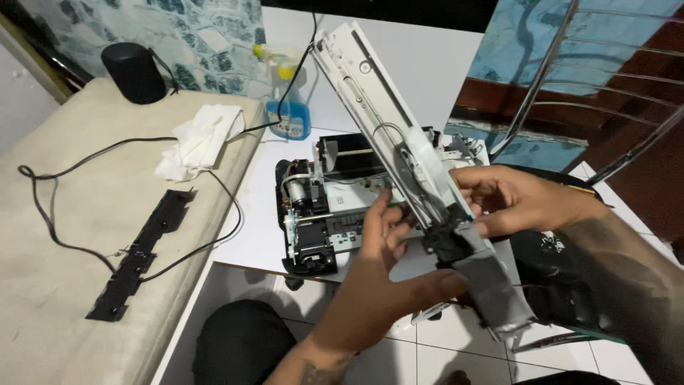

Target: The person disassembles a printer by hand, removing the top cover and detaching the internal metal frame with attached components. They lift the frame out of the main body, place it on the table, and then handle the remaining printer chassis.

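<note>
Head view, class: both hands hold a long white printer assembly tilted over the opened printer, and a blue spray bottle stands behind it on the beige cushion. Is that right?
Not quite. The head view shows the spray bottle standing on the white table, not the beige cushion. Both the left hand and right hand do hold the tilted white assembly over the opened printer.

Standing at the back of the white bench, against the wall: a clear plastic spray bottle with a yellow-and-white trigger head and blue liquid filling its lower part. Carrying a small pale label, rectangular, low on its front, print too small to make out. Sitting just right of the crumpled white cloth, with a black cable crossing in front. No screens or signs showing anywhere else.
</note>
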